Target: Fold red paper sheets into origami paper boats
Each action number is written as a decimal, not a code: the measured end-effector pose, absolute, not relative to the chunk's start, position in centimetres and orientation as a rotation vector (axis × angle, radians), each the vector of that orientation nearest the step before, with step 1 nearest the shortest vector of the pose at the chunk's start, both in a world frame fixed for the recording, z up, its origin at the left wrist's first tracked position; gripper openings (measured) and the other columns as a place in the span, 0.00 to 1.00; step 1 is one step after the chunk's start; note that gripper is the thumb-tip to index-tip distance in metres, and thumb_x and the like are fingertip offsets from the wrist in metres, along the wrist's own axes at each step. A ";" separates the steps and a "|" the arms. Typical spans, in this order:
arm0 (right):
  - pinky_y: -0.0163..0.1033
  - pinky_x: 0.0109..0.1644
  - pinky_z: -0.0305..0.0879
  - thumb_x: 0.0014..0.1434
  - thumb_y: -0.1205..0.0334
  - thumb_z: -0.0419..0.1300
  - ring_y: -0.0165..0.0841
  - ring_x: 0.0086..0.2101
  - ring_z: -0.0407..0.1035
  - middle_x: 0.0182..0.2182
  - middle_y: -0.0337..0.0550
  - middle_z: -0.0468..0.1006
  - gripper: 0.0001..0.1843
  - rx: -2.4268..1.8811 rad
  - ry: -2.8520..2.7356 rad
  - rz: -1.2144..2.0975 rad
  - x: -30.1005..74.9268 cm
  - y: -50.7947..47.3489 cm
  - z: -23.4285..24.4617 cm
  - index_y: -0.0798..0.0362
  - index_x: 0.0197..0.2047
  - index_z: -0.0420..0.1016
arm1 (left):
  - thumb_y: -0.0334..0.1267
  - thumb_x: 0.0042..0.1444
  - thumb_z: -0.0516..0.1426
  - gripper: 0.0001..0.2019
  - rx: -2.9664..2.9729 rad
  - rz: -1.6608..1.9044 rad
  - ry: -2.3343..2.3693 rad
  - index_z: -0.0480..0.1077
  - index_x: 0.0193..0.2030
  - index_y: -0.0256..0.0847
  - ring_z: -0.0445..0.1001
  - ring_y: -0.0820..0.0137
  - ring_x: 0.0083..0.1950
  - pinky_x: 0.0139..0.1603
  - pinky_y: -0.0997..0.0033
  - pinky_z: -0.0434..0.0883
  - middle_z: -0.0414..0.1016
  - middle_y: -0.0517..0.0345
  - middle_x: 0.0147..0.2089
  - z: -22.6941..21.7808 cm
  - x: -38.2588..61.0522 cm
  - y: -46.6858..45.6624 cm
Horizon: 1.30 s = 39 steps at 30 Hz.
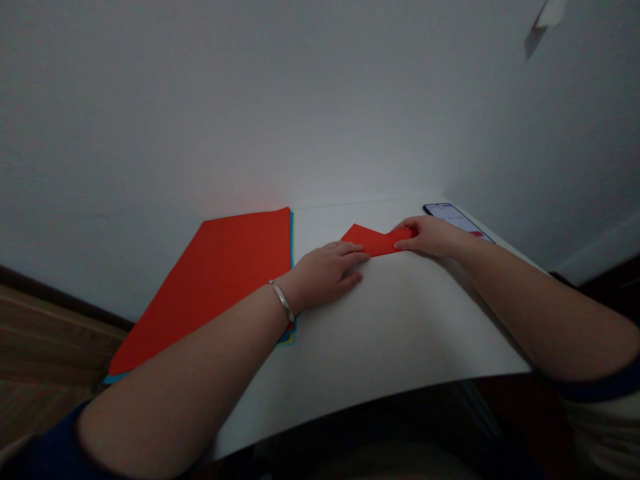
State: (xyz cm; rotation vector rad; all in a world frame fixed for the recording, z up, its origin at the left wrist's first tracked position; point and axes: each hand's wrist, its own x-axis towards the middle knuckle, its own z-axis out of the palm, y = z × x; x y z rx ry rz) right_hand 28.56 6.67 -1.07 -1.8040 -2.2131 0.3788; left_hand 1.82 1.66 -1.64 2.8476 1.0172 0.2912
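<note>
The far side of the scene is closed off by a pale wall (320, 107). A white table (390, 333) is set against it. The left side of the table is covered by a stack of coloured sheets (225, 253); a red sheet is placed uppermost, and blue and yellow edges are exposed beneath. The left hand (327, 273) is laid flat just right of the stack, its fingers extended and spread, with fingertips rested on the left end of a folded red paper (373, 241). That paper is located on the table, right of centre, toward the far edge. Its right end is pinched between thumb and fingers of the right hand (425, 237). At far right, a phone (457, 217) is partly covered by the right forearm. A bracelet (283, 301) is worn on the left wrist.
</note>
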 end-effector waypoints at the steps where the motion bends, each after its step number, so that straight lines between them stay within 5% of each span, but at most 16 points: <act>1: 0.41 0.34 0.69 0.51 0.51 0.66 0.39 0.32 0.76 0.35 0.45 0.83 0.20 -1.808 -2.220 0.377 28.7 6.8 -1.1 0.50 0.45 0.80 | 0.42 0.67 0.49 0.22 2.846 0.287 1.020 0.65 0.65 0.38 0.63 0.59 0.67 0.69 0.55 0.59 0.65 0.46 0.67 -1.6 1.8 1.7; 26: 0.41 0.28 0.67 0.48 0.53 0.69 0.38 0.27 0.75 0.29 0.41 0.83 0.12 -1.967 -2.253 0.450 30.1 7.2 0.2 0.46 0.37 0.80 | 0.42 0.67 0.49 0.23 2.828 0.298 1.025 0.65 0.65 0.38 0.63 0.59 0.68 0.69 0.55 0.59 0.65 0.47 0.68 -1.7 1.4 1.6; 33: 0.37 0.25 0.63 0.55 0.56 0.65 0.31 0.24 0.68 0.29 0.40 0.80 0.14 -2.026 -2.018 0.771 29.5 6.5 0.5 0.46 0.46 0.78 | 0.41 0.66 0.50 0.21 2.824 0.326 1.016 0.66 0.63 0.38 0.64 0.59 0.67 0.68 0.55 0.62 0.66 0.47 0.67 -1.8 1.1 1.4; 39: 0.33 0.20 0.54 0.53 0.58 0.67 0.26 0.18 0.59 0.18 0.32 0.67 0.25 -1.859 -1.835 1.116 28.1 5.3 0.9 0.51 0.54 0.71 | 0.41 0.66 0.50 0.22 2.839 0.320 1.032 0.66 0.64 0.39 0.64 0.60 0.66 0.67 0.57 0.62 0.67 0.48 0.66 -1.6 1.3 1.3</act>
